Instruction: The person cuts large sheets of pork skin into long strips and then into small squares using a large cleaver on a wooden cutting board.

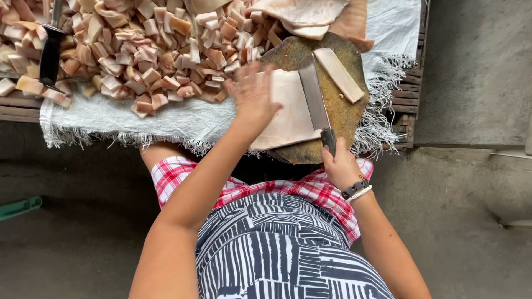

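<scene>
A slab of pale pork fat (288, 113) is pressed flat on a round wooden chopping board (346, 113) by the left hand (252, 91), whose fingers are spread apart and blurred. The dark handle of a cleaver (316, 99) is gripped by the right hand (339, 166), fingers closed tight around it, with the long blade laid along the slab's 3 o'clock edge. A bracelet (356, 190) of dark and light beads is worn on the right wrist. A cut strip (339, 75) is seen just beside the blade, at 2 o'clock on the board.

At 10 o'clock of the board, a large heap of cubed meat (149, 50) is spread over a white woven sack (166, 119) with frayed edges, laid across a slatted wooden table (410, 94). A second knife (50, 52) with a black handle is stuck among the cubes at the far 9 o'clock side; its blade is cut off by the top edge. Larger uncut sheets (310, 14) at 12 o'clock are likewise cropped.

No packages, labels or signs can be made out. The near edge of the board is hidden behind the forearms and a red checked cloth (310, 188) worn over a black-and-white striped garment (277, 249). A green object (19, 207) at 8 o'clock on the concrete floor (476, 72) is only partly shown and cannot be identified.
</scene>
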